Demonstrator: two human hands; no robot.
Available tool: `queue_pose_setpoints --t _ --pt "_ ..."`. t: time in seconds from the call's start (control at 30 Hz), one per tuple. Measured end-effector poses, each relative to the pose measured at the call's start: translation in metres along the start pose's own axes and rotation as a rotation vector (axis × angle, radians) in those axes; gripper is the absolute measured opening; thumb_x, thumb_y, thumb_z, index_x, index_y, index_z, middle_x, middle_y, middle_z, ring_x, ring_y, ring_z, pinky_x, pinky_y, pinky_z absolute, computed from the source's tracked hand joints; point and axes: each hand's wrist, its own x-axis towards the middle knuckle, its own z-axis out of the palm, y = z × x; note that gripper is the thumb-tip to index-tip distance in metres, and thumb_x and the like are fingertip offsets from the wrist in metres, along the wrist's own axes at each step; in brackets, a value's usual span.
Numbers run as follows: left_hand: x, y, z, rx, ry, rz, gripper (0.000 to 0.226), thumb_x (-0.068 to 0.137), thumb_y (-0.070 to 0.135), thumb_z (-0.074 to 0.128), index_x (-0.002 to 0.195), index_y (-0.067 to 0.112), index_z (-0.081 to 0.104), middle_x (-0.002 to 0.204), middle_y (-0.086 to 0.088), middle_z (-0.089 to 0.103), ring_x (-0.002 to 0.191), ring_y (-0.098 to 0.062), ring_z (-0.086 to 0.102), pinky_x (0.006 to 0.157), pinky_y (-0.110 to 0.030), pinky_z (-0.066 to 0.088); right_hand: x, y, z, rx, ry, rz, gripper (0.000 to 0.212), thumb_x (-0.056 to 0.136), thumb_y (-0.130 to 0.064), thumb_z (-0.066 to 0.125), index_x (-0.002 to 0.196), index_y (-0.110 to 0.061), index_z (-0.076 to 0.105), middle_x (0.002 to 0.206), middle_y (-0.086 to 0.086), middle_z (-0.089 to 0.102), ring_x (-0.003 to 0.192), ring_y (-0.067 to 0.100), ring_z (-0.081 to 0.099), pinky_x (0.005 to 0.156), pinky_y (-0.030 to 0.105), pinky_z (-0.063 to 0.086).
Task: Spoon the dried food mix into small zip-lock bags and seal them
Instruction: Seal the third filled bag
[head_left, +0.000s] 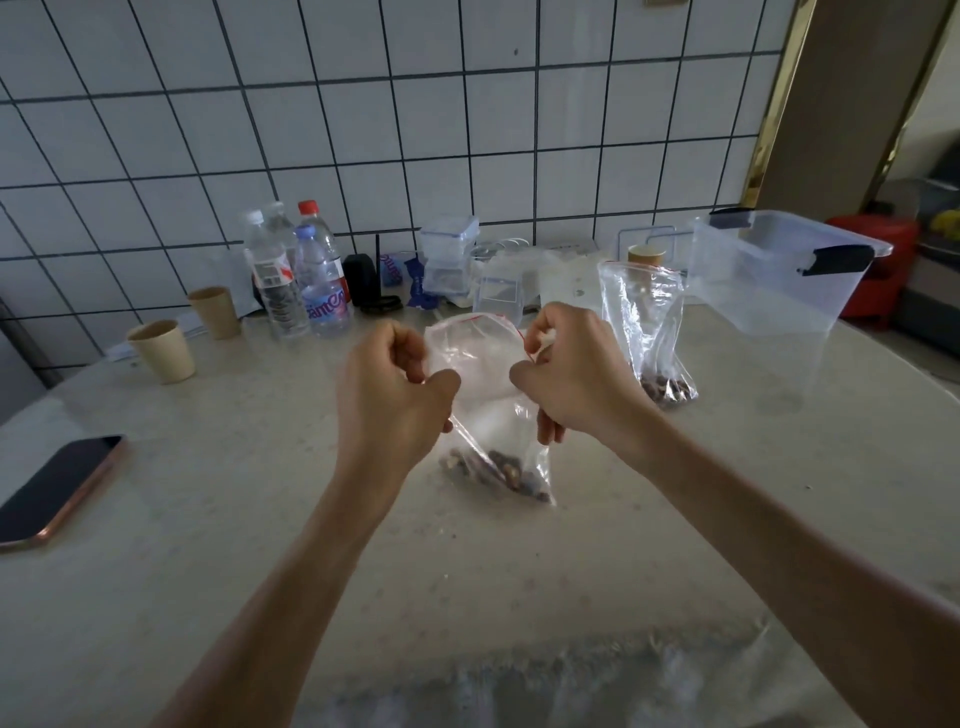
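The phone (58, 491) is cut by the left edge; fingers (549, 431) partly hidden behind the bag (485, 384); foreground plastic (545, 686) blurred.

Both hands hold a small zip-lock bag (483, 395) above the table (260, 519): the left hand (389, 395) and the right hand (566, 379) pinch its red-lined top corners. Dried food mix (493, 473) sits in its bottom. A second filled bag (649, 332) stands just right, a phone (57, 488) lies near left.

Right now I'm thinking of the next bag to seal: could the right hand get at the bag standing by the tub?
Probably yes: the standing bag is just beyond the right hand with nothing between, but that hand grips the near bag.
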Motion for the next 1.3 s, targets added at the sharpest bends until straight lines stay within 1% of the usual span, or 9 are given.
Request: queue_pose_setpoints --t 0.1,0.23,0.33,0.5,0.73,0.83,0.97,1.17,1.3 --pt "0.004 0.003 -0.006 0.168 -0.046 0.12 0.038 0.081 0.014 0.081 0.104 0.022 0.052 0.085 0.007 0.06 0.068 -0.019 0.07 0.062 -0.047 0.061 0.001 -0.01 -0.013 0.112 -0.065 0.007 0.02 0.095 -0.013 0.073 0.098 -0.012 0.054 0.055 0.008 0.07 0.044 0.028 0.069 0.038 0.029 0.05" --pt "-0.001 -0.003 -0.022 0.25 -0.081 0.47 0.052 0.081 0.045 0.084 0.117 0.019 0.057 0.103 0.013 0.062 0.084 0.001 0.065 0.072 -0.012 0.051 -0.001 -0.001 -0.034 -0.085 -0.073 -0.309 0.022 0.083 -0.015 0.086 0.095 -0.016 0.067 0.077 -0.002 0.072 0.072 0.012 0.071 0.066 0.035 0.06" --pt "-0.003 -0.009 -0.028 0.407 -0.188 0.75 0.052 0.075 0.04 0.09 0.116 0.019 0.066 0.116 0.008 0.065 0.106 -0.007 0.058 0.091 -0.022 0.043 -0.007 0.01 -0.04 -0.34 -0.187 -0.522 0.048 0.077 -0.021 0.091 0.118 -0.018 0.067 0.114 -0.008 0.068 0.106 0.009 0.063 0.092 0.021 0.048" --pt "0.007 -0.008 -0.018 0.514 -0.298 0.888 0.025 0.083 0.023 0.086 0.102 0.019 0.07 0.098 0.01 0.071 0.09 -0.006 0.059 0.086 -0.022 0.036 -0.003 0.009 -0.027 -0.67 -0.314 -0.625 0.054 0.089 -0.015 0.079 0.137 -0.021 0.056 0.144 0.0 0.059 0.138 0.022 0.05 0.118 0.043 0.037" --pt "0.029 -0.002 -0.03 0.394 -0.529 0.666 0.028 0.093 0.049 0.066 0.109 0.027 0.069 0.086 0.019 0.067 0.063 0.0 0.069 0.063 -0.014 0.051 0.015 -0.007 -0.031 -0.699 -0.343 -0.611 0.019 0.099 -0.019 0.067 0.118 -0.018 0.068 0.108 -0.005 0.066 0.108 0.017 0.058 0.102 0.044 0.049" --pt "0.038 0.003 -0.032 0.475 -0.651 0.568 0.044 0.089 0.07 0.043 0.103 0.036 0.067 0.071 0.018 0.071 0.058 0.002 0.069 0.062 -0.023 0.055 0.021 -0.02 -0.034 -0.686 -0.404 -0.647 0.014 0.096 -0.023 0.069 0.108 -0.018 0.073 0.095 -0.016 0.061 0.092 0.007 0.057 0.102 0.039 0.049" --pt "0.045 0.01 -0.03 0.512 -0.781 0.572 0.054 0.092 0.072 0.027 0.089 0.035 0.066 0.065 0.016 0.072 0.059 0.001 0.069 0.065 -0.019 0.052 0.029 -0.035 -0.032 -0.692 -0.497 -0.59 0.012 0.095 -0.024 0.065 0.1 -0.019 0.075 0.091 -0.009 0.073 0.085 0.009 0.065 0.096 0.04 0.051" --pt "0.051 0.007 -0.033 0.476 -0.841 0.553 0.051 0.095 0.069 0.041 0.092 0.024 0.067 0.07 0.016 0.074 0.061 -0.002 0.071 0.069 -0.026 0.057 0.034 -0.041 -0.038 -0.477 -0.521 -0.515 0.009 0.093 -0.014 0.069 0.089 -0.022 0.068 0.09 -0.011 0.07 0.088 0.004 0.064 0.085 0.018 0.048" --pt "0.056 0.003 -0.038 0.582 -0.687 0.734 0.051 0.095 0.069 0.044 0.078 0.027 0.069 0.059 0.011 0.065 0.055 -0.008 0.063 0.068 -0.027 0.047 0.034 -0.046 -0.045 -0.503 -0.527 -0.538 0.013 0.089 -0.02 0.076 0.085 -0.025 0.065 0.084 -0.018 0.064 0.084 -0.006 0.06 0.079 0.007 0.04"
